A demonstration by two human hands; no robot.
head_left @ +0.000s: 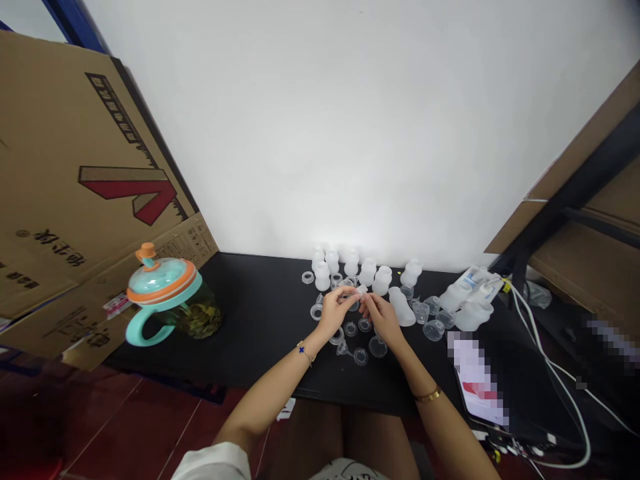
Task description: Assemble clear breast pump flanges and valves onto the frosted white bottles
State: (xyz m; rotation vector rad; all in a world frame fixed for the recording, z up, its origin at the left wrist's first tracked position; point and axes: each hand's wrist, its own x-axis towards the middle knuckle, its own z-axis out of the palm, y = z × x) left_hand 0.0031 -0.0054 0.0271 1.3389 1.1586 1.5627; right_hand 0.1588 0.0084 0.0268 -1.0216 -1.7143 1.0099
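Two hands show: the left hand [336, 312] and the right hand [383, 319], with one small clear part [361, 291] between them. One bracelet [306, 352] circles the left wrist, and one bangle [427, 395] the right. About eight frosted bottles [368, 271] stand on the far side of the black table [260, 320], one more [402, 307] lies near right, and about three [473, 313] crowd farther right. Two clear rings [308, 277] sit left of the hands, about five clear cups [433, 330] right of them. One teal-and-orange lidded mug [163, 283] stands far left.
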